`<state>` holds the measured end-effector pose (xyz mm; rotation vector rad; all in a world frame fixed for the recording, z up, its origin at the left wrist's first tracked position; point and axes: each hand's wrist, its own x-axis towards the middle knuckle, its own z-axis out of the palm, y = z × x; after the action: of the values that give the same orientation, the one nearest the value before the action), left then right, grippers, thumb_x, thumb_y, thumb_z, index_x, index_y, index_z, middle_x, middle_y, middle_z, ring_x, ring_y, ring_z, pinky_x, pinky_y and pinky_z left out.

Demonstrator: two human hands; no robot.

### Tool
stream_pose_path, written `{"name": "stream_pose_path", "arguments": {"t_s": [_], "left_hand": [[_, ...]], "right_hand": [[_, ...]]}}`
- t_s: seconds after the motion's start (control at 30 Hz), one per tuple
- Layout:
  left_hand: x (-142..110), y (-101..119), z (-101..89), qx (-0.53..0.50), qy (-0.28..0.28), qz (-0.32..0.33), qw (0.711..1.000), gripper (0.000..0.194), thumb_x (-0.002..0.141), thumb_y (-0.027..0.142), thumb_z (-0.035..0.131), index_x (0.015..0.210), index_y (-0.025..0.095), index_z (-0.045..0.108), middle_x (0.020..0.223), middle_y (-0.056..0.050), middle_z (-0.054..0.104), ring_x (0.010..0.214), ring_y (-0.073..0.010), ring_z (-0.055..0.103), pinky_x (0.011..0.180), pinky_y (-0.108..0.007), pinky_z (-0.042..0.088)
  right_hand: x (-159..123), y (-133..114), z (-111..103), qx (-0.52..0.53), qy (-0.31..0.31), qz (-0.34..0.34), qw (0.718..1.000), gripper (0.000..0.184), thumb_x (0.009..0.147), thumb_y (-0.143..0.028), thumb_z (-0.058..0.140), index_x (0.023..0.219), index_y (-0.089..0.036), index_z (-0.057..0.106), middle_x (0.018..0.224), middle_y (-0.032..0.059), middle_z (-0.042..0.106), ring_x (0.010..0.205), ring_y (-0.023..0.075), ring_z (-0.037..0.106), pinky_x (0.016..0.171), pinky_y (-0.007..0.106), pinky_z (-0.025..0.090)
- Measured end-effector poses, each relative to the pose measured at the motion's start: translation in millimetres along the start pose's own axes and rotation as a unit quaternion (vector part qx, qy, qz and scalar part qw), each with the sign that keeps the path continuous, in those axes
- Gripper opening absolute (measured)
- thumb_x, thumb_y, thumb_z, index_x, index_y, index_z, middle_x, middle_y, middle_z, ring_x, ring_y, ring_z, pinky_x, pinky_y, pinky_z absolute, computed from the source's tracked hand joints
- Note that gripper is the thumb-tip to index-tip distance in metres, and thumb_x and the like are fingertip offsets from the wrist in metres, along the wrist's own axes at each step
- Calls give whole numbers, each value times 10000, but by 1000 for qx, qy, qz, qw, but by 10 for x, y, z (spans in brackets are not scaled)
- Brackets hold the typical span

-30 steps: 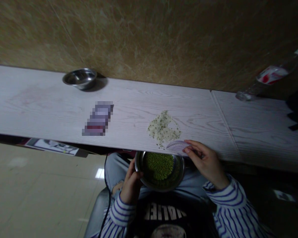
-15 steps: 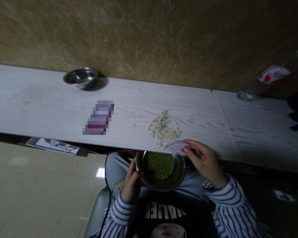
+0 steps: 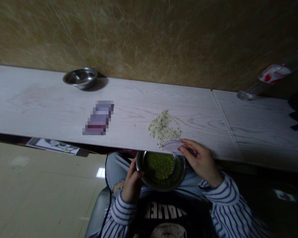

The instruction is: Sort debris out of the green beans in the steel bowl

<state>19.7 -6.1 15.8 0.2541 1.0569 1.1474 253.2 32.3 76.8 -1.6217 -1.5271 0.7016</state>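
Head view: I see the left hand (image 3: 131, 185) closed on the left rim of a round, shiny steel bowl (image 3: 180, 170) — thumb over the edge — with small round green beans (image 3: 161, 165) inside, just right of that grip. The right hand (image 3: 201, 162) pinches a translucent lilac half-disc (image 3: 172, 145) between thumb and fingers; beyond that pinch, leftward, white grains flecked with green (image 3: 161, 127) lie spread on the whitish wood-grained table (image 3: 129, 109).
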Motion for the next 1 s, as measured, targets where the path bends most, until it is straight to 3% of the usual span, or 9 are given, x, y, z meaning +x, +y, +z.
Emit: {"name": "stream_pose_path", "arguments": {"t_s": [0.13, 0.37, 0.63, 0.77, 1.0], "left_hand": [[7, -6, -14, -6, -3, -4, 1000, 620, 638, 199, 677, 1252, 263, 621, 1107, -50, 677, 1040, -303, 582, 874, -434, 483], [18, -29, -25, -14, -4, 19, 1000, 568, 644, 193, 670, 1208, 258, 664, 1180, -56, 688, 1229, -331, 513, 997, -437, 413], [-5, 12, -16, -18, -11, 18, 1000, 565, 643, 180, 669, 1202, 265, 663, 1142, -44, 700, 1198, -326, 532, 926, -417, 462], [-5, 9, -12, -21, -1, 8, 1000, 573, 641, 184, 677, 1208, 265, 662, 1168, -51, 696, 1191, -326, 540, 918, -416, 465], [5, -10, -23, -19, 3, 13, 1000, 586, 637, 197, 681, 1219, 255, 651, 1152, -57, 698, 1157, -327, 556, 889, -422, 481]], "right_hand": [[29, 50, -63, 1, 24, 10, 1000, 292, 838, -327, 647, 1091, -201, 724, 944, 75, 767, 844, 213, 718, 789, 346, 580], [63, 62, -35, 26, 45, 14, 999, 318, 832, -344, 645, 1096, -180, 709, 901, 81, 760, 819, 215, 717, 785, 362, 573], [94, 40, 56, 32, 24, 12, 999, 316, 836, -325, 637, 1111, -183, 703, 918, 82, 758, 839, 217, 715, 814, 373, 563], [75, -21, 39, 31, 2, 5, 1000, 302, 837, -309, 636, 1101, -185, 714, 874, 64, 752, 789, 195, 706, 782, 344, 570], [42, -4, -27, 30, 15, 17, 999, 302, 832, -322, 650, 1094, -186, 715, 870, 64, 751, 780, 193, 709, 761, 331, 572]]}}
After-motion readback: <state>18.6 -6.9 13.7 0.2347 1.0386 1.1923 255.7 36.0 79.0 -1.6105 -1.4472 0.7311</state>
